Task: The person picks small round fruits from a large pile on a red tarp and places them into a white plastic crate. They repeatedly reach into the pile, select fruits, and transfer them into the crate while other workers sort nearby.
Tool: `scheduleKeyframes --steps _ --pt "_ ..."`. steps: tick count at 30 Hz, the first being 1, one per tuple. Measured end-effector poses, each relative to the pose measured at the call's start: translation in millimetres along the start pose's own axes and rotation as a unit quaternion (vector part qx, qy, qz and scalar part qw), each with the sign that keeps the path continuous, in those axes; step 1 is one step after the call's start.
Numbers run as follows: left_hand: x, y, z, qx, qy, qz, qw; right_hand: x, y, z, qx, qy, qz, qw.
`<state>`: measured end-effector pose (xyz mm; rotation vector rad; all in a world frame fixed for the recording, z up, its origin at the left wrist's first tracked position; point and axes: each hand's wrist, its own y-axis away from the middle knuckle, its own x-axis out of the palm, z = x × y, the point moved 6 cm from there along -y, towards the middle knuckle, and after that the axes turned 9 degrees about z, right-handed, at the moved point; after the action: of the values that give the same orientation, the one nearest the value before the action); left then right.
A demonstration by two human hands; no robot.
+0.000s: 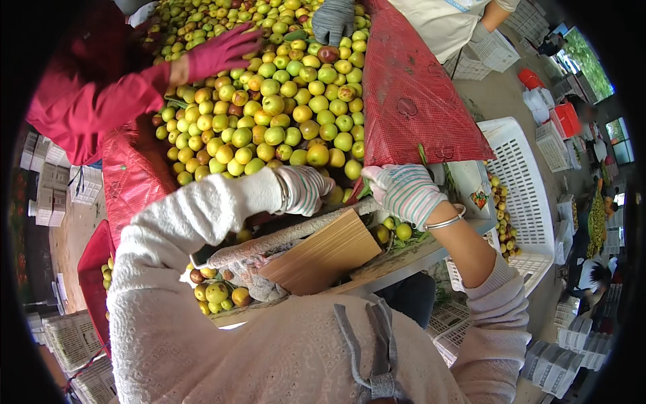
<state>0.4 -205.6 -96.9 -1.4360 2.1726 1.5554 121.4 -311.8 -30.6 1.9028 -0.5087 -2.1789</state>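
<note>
A heap of green-yellow jujubes (272, 105), some with brown patches, fills the sorting table before me. My left hand (304, 190), in a striped knit glove, is at the heap's near edge. Its fingers curl beside a jujube (334, 195), and whether they grip it cannot be made out. In a matching glove, my right hand (408, 193) is just below the edge of a red mesh-patterned sheet (411, 96). Its thumb and fingers are bent close to a green leaf (365, 189); what lies between them is hidden.
A wooden board (323, 252) and a rolled towel (242, 260) lie nearest my body. At right stands a white plastic crate (527, 171) holding jujubes. A co-worker's pink-gloved hand (224, 53) and another's grey glove (334, 21) are over the heap. Stacked crates (73, 336) stand at left.
</note>
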Motion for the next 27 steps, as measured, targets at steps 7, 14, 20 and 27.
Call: scheduleKeyframes --steps 7,14,20,27 --pt "11 -28 -8 -0.213 0.344 -0.047 0.913 15 -53 22 0.071 0.223 0.270 0.934" --pt "26 -28 12 -0.144 -0.059 0.157 0.975 10 -41 20 0.018 0.193 0.208 0.959" --pt "-27 25 -31 0.091 0.027 -0.128 0.987 13 -19 -3 0.041 -0.032 0.125 0.991" --pt "-50 5 -45 0.110 -0.140 -0.142 0.974 15 8 -15 0.010 -0.271 -0.080 0.959"
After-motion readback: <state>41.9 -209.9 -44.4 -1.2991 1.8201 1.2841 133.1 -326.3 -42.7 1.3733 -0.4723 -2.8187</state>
